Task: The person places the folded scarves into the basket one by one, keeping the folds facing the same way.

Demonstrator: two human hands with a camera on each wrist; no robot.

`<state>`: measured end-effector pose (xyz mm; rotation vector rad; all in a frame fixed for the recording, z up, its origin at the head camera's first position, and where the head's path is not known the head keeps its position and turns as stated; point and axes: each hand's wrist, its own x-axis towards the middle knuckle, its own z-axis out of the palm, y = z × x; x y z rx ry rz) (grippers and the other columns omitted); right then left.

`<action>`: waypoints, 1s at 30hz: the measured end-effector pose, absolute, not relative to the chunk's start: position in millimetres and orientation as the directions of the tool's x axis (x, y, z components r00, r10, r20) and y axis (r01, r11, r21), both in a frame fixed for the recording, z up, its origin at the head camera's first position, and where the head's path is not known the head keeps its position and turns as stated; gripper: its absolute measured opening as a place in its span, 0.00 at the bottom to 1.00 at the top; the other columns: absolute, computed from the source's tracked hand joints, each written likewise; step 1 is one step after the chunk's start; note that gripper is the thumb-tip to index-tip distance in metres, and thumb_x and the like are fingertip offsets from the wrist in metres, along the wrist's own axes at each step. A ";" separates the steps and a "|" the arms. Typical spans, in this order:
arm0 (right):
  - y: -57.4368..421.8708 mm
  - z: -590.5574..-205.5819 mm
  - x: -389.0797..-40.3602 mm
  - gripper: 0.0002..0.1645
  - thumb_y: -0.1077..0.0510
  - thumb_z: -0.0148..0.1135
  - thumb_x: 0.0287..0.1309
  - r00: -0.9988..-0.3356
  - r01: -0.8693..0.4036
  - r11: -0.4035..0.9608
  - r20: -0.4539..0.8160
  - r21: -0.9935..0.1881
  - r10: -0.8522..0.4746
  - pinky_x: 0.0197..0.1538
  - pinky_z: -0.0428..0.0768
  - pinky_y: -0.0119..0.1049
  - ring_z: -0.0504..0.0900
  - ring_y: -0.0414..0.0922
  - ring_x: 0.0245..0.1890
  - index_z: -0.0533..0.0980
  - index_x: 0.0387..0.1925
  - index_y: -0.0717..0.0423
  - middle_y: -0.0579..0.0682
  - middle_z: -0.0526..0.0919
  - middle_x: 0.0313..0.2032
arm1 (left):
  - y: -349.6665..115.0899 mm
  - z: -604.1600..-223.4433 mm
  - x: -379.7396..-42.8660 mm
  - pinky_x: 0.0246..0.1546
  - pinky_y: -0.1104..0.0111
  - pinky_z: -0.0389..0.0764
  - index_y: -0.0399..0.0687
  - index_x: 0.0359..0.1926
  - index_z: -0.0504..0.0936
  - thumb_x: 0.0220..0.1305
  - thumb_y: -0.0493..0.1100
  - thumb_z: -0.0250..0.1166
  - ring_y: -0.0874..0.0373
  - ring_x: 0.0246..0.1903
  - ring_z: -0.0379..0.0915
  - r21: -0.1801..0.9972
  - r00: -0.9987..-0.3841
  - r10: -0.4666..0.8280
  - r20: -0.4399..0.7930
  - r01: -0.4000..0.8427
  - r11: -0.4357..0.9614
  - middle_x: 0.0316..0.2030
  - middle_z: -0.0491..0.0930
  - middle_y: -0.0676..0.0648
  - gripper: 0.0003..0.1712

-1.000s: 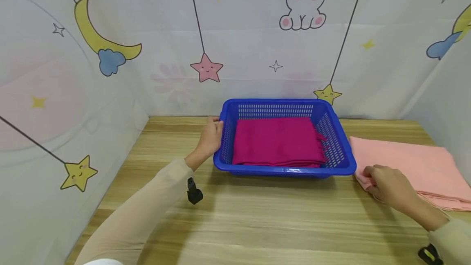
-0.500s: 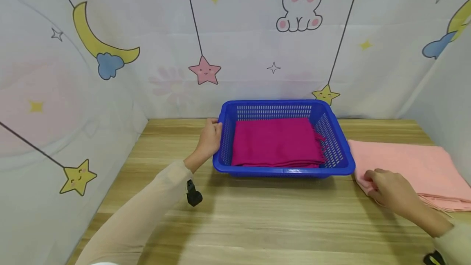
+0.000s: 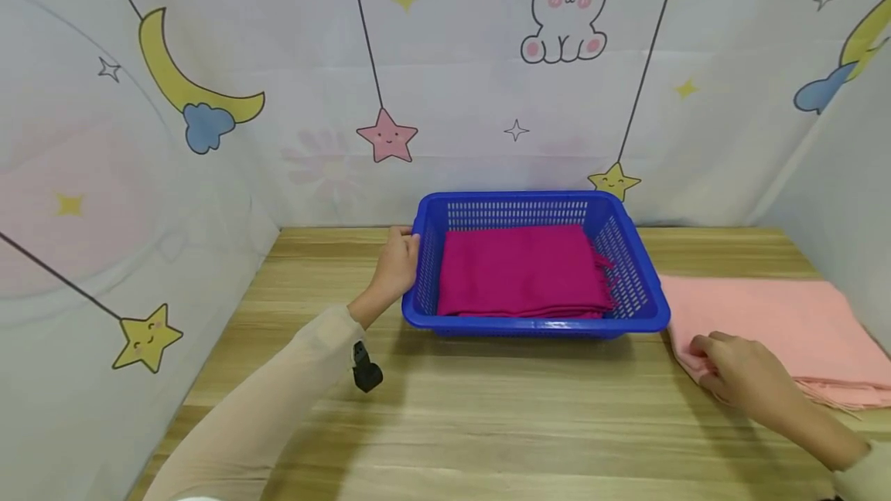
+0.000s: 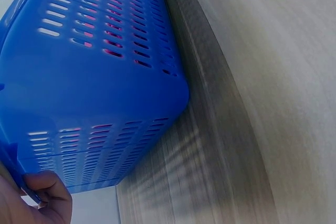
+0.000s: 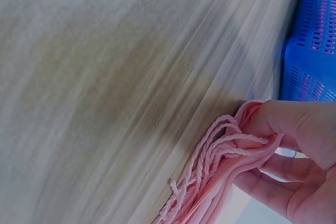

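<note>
A blue perforated plastic basket [image 3: 536,324] stands near the back of the table, with a folded magenta fringed scarf [image 3: 518,269] lying flat inside. My left hand [image 3: 398,260] grips the basket's left rim; in the left wrist view its fingers [image 4: 50,184] curl round the rim. On the right, a folded pink scarf [image 3: 773,327] lies beside the basket. My right hand [image 3: 748,373] pinches its near left corner. The right wrist view shows the scarf's layers and twisted pink fringe [image 5: 202,169] between thumb and fingers. The scarf's far end runs beyond the head view's right edge.
The wood-grain table [image 3: 487,416] stretches in front of the basket. A white fabric backdrop [image 3: 459,91] with printed stars, moons and a rabbit rises behind the table and along both sides. The pink scarf's far right portion lies close to the right side wall.
The pink scarf and my right hand have shifted slightly nearer to me. My left hand keeps its grip on the basket, which stays in place. The head view has tilted up a little.
</note>
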<state>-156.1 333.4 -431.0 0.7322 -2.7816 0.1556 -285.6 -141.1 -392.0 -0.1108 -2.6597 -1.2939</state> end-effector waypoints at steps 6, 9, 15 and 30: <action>333.3 -432.9 -151.5 0.21 0.68 0.80 0.28 -0.835 -0.502 0.864 0.286 -0.041 -0.471 0.21 0.71 0.38 0.67 0.36 0.21 0.80 0.30 0.61 0.42 0.74 0.23 | -140.9 -392.5 -284.8 0.42 0.53 0.82 0.26 0.59 0.65 0.80 0.39 0.44 0.40 0.39 0.81 0.771 -0.980 -0.020 0.199 0.144 0.620 0.46 0.80 0.29 0.19; 333.4 -433.9 -149.4 0.22 0.68 0.81 0.27 -0.822 -0.511 0.859 0.308 -0.029 -0.479 0.21 0.71 0.38 0.67 0.36 0.20 0.80 0.30 0.61 0.42 0.73 0.23 | -141.0 -392.4 -284.8 0.43 0.53 0.81 0.26 0.59 0.65 0.80 0.39 0.44 0.40 0.39 0.80 0.769 -0.979 -0.022 0.202 0.145 0.622 0.46 0.80 0.29 0.19; 334.1 -434.3 -148.1 0.23 0.68 0.82 0.26 -0.807 -0.526 0.850 0.327 -0.020 -0.492 0.21 0.72 0.37 0.68 0.35 0.21 0.79 0.30 0.60 0.41 0.74 0.23 | -140.8 -391.9 -285.3 0.41 0.52 0.81 0.26 0.59 0.65 0.80 0.39 0.44 0.41 0.36 0.80 0.764 -0.977 -0.018 0.211 0.153 0.627 0.43 0.80 0.30 0.19; 331.4 -427.8 -142.9 0.20 0.66 0.81 0.34 -0.868 -0.480 0.874 0.185 -0.070 -0.462 0.22 0.69 0.35 0.66 0.35 0.21 0.79 0.31 0.57 0.39 0.72 0.23 | -141.1 -389.3 -282.9 0.38 0.53 0.82 0.26 0.60 0.65 0.80 0.39 0.43 0.41 0.35 0.79 0.762 -0.980 -0.008 0.201 0.151 0.630 0.42 0.79 0.30 0.19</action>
